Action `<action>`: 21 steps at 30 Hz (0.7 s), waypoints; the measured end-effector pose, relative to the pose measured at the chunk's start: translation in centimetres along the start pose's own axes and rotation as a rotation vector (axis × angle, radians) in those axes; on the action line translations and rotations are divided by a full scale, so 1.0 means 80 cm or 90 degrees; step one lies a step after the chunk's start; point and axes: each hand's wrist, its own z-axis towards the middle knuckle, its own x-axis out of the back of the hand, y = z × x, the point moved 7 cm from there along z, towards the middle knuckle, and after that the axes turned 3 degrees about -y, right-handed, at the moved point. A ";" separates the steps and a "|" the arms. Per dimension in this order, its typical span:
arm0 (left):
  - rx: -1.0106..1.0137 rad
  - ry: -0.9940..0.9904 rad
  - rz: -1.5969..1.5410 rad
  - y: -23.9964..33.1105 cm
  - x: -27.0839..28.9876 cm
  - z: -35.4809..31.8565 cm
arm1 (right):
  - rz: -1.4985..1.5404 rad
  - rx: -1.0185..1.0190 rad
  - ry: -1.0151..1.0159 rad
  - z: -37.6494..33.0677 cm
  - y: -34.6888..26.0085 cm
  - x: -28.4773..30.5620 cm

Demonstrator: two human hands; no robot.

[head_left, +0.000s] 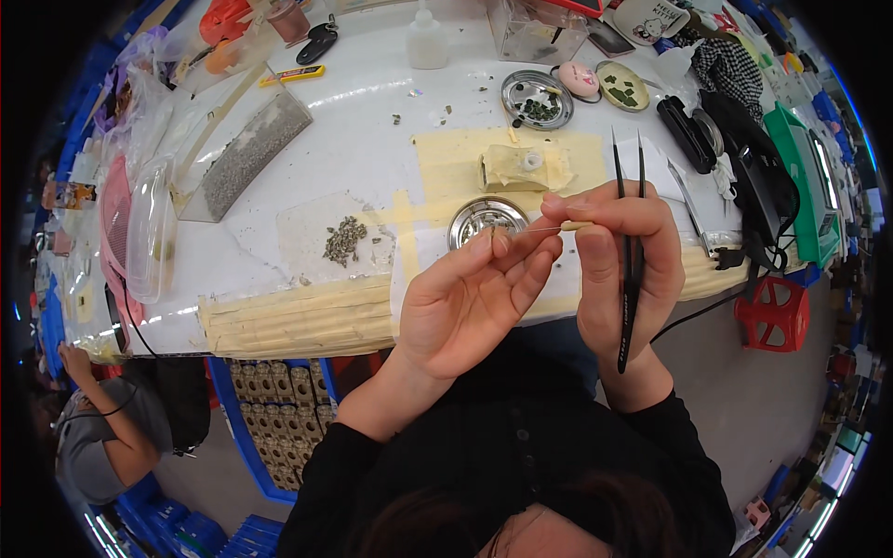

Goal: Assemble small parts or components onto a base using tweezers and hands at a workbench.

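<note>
A thin, pale wire or needle (539,229) stretches between my two hands above the table's front edge. At its right end sits a small beige piece (576,225), pinched between the thumb and fingertips of my right hand (651,244). That hand also keeps a pair of black tweezers (629,312) tucked against the palm, points up and apart. My left hand (465,307) is turned palm up, with thumb and index finger closed at the wire's other end. A round metal dish (456,223) lies just behind my fingers, its contents partly hidden.
A tape-wrapped block (502,169) stands behind the dish. Small dark-grey pieces (345,241) lie heaped at left, near a clear tray of grey granules (256,153). Further back are another metal dish (565,116) and a white bottle (427,42). Another person (121,437) sits at lower left.
</note>
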 end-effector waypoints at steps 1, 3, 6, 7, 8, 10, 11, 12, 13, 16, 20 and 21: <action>0.001 0.003 0.005 0.000 0.000 0.000 | 0.004 -0.005 0.001 -0.001 0.001 0.000; -0.009 0.002 0.024 0.001 0.000 -0.001 | 0.002 -0.002 -0.003 -0.002 0.001 -0.001; -0.087 0.019 0.140 0.008 0.000 -0.002 | -0.001 0.013 0.004 -0.004 0.003 0.001; -0.144 0.046 0.228 0.014 -0.002 -0.004 | 0.006 0.011 0.020 -0.006 0.003 0.001; -0.202 0.074 0.318 0.019 -0.004 -0.008 | 0.004 0.008 0.027 -0.007 0.002 0.001; -0.329 0.093 0.488 0.031 -0.012 -0.019 | -0.012 0.000 0.036 -0.007 -0.003 0.002; -0.392 0.103 0.573 0.035 -0.017 -0.025 | -0.008 -0.009 0.044 -0.009 -0.003 0.002; -0.412 0.094 0.593 0.035 -0.020 -0.027 | -0.003 -0.018 0.054 -0.011 -0.004 0.002; -0.432 0.085 0.613 0.035 -0.022 -0.028 | 0.018 -0.032 0.070 -0.012 -0.003 -0.003; -0.464 0.060 0.640 0.032 -0.029 -0.029 | 0.010 -0.026 0.072 -0.016 -0.003 -0.008; -0.472 0.051 0.652 0.031 -0.033 -0.028 | -0.119 0.009 -0.014 -0.017 -0.006 -0.012; -0.476 0.054 0.671 0.031 -0.034 -0.029 | -0.152 0.023 -0.030 -0.017 -0.008 -0.013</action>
